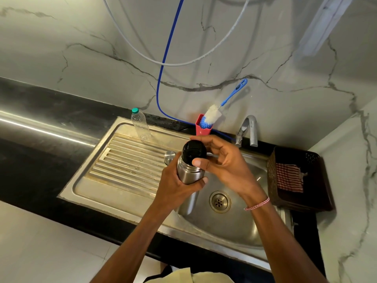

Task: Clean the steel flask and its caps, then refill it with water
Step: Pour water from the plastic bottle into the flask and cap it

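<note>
I hold the steel flask (188, 176) upright over the left part of the sink basin (240, 225). My left hand (175, 186) wraps around the flask's body. My right hand (220, 160) grips the black inner cap (191, 151), which sits on the flask's mouth, thumb in front and fingers behind. A steel outer cap (169, 157) lies on the ribbed drainboard (126, 160) just left of the flask. The lower part of the flask is partly hidden by my left hand.
A bottle brush (212, 116) stands in a red holder (201, 127) behind the sink. The tap (247, 129) is at the back right. A clear plastic bottle (140, 125) stands on the drainboard's far edge. A dark basket (299, 178) with a checked cloth sits right of the basin.
</note>
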A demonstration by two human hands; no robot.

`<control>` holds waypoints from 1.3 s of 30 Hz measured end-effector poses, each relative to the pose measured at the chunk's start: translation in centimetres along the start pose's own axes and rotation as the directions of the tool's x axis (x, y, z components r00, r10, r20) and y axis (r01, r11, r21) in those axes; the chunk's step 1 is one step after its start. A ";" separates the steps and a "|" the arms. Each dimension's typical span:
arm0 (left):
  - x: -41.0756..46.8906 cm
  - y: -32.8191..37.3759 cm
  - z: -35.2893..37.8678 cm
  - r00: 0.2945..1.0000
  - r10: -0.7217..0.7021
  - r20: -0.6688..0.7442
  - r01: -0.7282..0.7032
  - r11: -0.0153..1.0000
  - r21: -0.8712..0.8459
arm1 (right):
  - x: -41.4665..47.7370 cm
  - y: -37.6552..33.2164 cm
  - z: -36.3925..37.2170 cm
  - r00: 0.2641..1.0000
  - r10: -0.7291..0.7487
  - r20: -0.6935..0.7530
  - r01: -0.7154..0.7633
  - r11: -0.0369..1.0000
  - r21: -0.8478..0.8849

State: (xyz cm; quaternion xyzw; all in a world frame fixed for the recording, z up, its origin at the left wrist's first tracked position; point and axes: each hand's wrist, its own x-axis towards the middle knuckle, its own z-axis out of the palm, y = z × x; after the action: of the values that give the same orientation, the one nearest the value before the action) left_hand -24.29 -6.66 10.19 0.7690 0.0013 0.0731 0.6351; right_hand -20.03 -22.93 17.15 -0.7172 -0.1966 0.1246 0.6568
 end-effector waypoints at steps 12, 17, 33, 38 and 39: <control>0.1 -0.2 -1.3 0.988 -0.050 0.146 0.061 0.995 -0.078 | -0.1 0.3 -0.6 0.979 -0.048 0.196 0.040 0.998 0.045; 0.4 0.1 -1.1 0.982 -0.060 0.178 0.074 0.994 -0.075 | -0.1 0.5 1.1 0.998 -0.051 -0.039 0.056 0.990 0.131; 1.0 1.6 -2.5 0.919 -0.049 0.392 0.089 0.992 -0.085 | 1.1 -1.1 0.9 0.986 -0.124 0.113 0.099 0.974 0.202; 0.8 1.4 -1.7 0.993 -0.012 0.121 0.000 0.996 0.094 | 0.3 -0.2 2.9 0.980 -0.115 -0.163 0.122 0.992 0.032; 1.1 1.3 -2.2 0.987 -0.018 0.162 0.002 0.995 0.099 | 0.4 -0.4 2.9 0.978 -0.134 -0.162 0.134 0.991 -0.009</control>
State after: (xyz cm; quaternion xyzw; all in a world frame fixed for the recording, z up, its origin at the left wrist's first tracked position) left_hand -23.60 -4.69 11.98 0.8027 -0.0429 0.0068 0.5948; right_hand -20.98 -20.14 17.27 -0.7096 -0.1904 0.0216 0.6781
